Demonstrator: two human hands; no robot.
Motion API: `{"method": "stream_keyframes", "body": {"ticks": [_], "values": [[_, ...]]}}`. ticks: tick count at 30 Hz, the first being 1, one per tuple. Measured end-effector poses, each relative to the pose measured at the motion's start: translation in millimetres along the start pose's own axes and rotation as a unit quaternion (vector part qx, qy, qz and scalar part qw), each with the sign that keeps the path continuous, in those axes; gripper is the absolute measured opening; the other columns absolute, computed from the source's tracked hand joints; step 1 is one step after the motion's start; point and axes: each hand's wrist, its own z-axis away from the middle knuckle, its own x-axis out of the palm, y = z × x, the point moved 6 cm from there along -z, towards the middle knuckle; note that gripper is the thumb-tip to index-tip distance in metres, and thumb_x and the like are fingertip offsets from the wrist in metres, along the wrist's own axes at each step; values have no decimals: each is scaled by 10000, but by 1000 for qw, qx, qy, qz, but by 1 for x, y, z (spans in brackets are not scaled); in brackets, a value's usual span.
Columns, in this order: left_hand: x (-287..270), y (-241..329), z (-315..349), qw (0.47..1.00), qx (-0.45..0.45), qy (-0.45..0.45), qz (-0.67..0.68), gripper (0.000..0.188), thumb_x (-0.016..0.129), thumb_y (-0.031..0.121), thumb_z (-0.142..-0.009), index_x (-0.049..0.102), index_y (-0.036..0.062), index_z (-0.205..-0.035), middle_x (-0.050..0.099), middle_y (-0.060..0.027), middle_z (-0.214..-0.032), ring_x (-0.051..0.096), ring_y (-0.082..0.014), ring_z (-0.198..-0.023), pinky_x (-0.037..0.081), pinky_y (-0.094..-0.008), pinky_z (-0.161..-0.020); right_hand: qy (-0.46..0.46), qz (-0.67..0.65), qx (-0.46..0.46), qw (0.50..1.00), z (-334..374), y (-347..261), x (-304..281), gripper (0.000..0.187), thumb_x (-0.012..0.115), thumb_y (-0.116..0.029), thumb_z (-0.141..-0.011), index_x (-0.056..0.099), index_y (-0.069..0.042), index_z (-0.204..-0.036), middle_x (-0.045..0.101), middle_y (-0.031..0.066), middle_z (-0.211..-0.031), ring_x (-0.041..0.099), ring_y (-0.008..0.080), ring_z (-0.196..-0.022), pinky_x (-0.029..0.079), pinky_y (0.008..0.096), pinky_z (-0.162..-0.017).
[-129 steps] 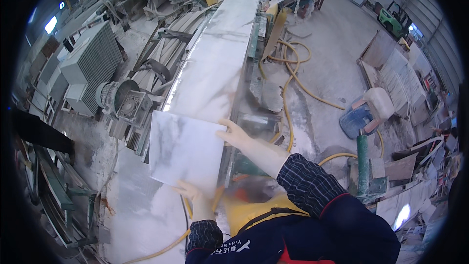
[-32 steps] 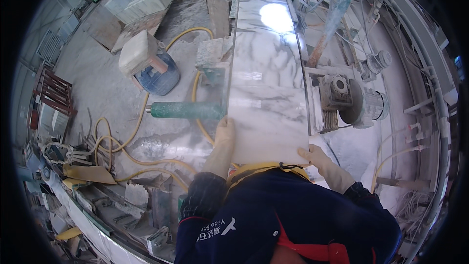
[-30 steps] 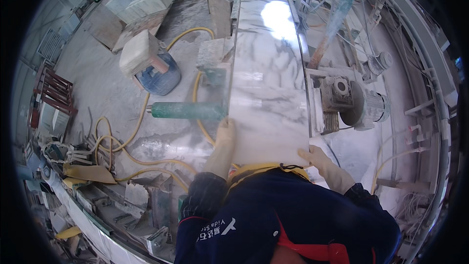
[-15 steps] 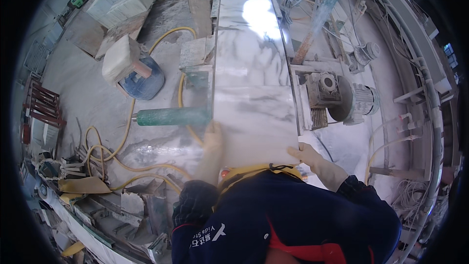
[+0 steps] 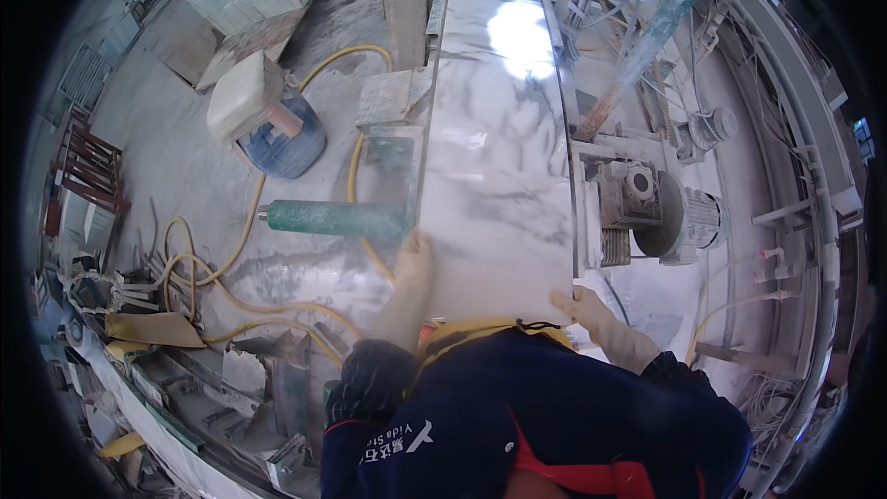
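Both of my hands wear pale rubber gloves and hold the nearest polished white marble slab (image 5: 499,263), which has faint grey veining. My left hand (image 5: 414,268) grips its left edge, with the fingers partly hidden along the side. At its near right corner, my right hand (image 5: 582,308) is closed on the edge, thumb toward the top face. The slab lies flat, its near end close to my yellow apron (image 5: 471,334). Beyond a thin seam, a second marble slab (image 5: 504,125) with darker grey veins continues away along the line, reflecting a bright lamp.
A green roller (image 5: 337,217) sticks out left of the slab. A motor with gearbox (image 5: 661,208) sits close on the right. A yellow hose (image 5: 222,286) coils on the dusty floor, near a blue barrel (image 5: 286,143). Stone scraps (image 5: 249,379) lie at lower left.
The view has turned slightly, so the slabs and machinery appear shifted to the right. Both hands keep their hold on the near slab, with little other visible movement.
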Motion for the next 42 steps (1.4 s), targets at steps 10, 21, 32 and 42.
{"method": "stream_keyframes", "body": {"ticks": [10, 21, 32, 42], "values": [[5, 2, 0, 1000, 6, -2, 19, 460, 455, 307, -1079, 543, 10, -1419, 638, -198, -1325, 581, -297, -1261, 413, -374, -1094, -22, -39, 15, 999, -9, 4, -1, 406, 696, -312, -988, 679, 2, -1244, 719, 59, -1110, 620, 139, -971, 480, 306, -871], [12, -16, -23, 994, 21, -39, 96, 483, 495, 274, -1051, 512, -6, -1444, 654, -184, -1301, 606, -258, -1217, 452, -354, -1050, 31, 51, -28, 998, -22, -12, -19, 444, 718, -306, -952, 643, 5, -1260, 714, 81, -1091, 643, 171, -981, 499, 330, -864], [-19, -72, 17, 978, 28, -102, 182, 411, 588, 277, -1021, 601, 8, -1331, 691, -86, -1140, 654, -145, -993, 523, -253, -821, 208, 462, -401, 763, -94, -174, 21, 726, 556, -357, -967, 363, 78, -1515, 290, 316, -1601, 224, 423, -1523, 171, 468, -1252], [-35, -105, 57, 926, -197, -39, 321, 395, 578, 325, -1032, 598, 118, -1368, 707, -107, -1208, 684, -215, -1073, 532, -370, -976, 201, 538, -357, 737, -162, -211, 43, 803, 517, -476, -980, 326, 66, -1541, 281, 234, -1638, 167, 345, -1559, 79, 464, -1277]]}}
